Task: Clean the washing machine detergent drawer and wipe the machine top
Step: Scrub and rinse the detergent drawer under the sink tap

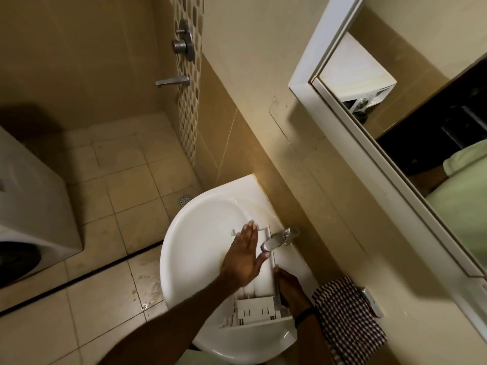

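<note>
The white plastic detergent drawer (pixel 254 308) is out of the machine and lies lengthwise in the white sink (pixel 200 222), its curved front panel at the near rim and its far end under the chrome tap (pixel 275 239). Near the front it has a squared, slotted insert, and behind that smooth open compartments run toward the tap; the far end is a thin open frame. The left hand (pixel 243 259) lies flat over the middle of the drawer, fingers straight and together and thumb spread toward the tap, its grip released. I can't tell whether the palm presses on the plastic or hangs just above it. The right hand (pixel 288 285) sits against the drawer's right wall, its grip closed on that edge, though the fingertips are hidden behind the wall. A dark wristband (pixel 305 316) circles that wrist. Just beside the right forearm, a dark and white checked cloth (pixel 347 320) hangs over the sink's right rim by the wall. The washing machine (pixel 34 196) stands well apart on the left, on the tiled floor (pixel 105 299), and also shows as a reflection in the white-framed mirror (pixel 421 88) above the sink. On the far wall a shower spout (pixel 172 81) sticks out, and a round drain (pixel 185 200) sits in the floor near the sink's far rim.
</note>
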`<action>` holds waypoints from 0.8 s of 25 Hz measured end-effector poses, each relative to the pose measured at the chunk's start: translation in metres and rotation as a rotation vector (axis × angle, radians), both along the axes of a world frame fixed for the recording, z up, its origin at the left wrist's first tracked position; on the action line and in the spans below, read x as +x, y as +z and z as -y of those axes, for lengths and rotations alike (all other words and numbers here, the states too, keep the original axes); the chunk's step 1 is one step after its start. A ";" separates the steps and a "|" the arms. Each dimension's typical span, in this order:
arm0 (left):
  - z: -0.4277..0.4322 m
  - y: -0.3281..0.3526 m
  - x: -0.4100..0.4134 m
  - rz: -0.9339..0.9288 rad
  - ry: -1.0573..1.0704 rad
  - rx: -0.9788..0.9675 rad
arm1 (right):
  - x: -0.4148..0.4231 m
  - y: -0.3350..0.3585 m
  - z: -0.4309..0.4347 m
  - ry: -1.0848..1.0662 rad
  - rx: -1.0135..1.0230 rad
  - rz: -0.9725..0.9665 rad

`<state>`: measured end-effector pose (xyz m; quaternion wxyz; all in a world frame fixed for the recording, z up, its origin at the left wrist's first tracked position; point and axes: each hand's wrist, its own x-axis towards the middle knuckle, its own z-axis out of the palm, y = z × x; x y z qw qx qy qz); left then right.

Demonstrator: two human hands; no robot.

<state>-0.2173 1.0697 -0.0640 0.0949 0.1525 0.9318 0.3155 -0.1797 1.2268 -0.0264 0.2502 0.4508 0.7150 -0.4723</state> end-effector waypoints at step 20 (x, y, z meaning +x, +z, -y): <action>-0.008 0.033 0.004 0.093 0.014 -0.042 | -0.018 0.020 0.026 0.051 -0.070 -0.225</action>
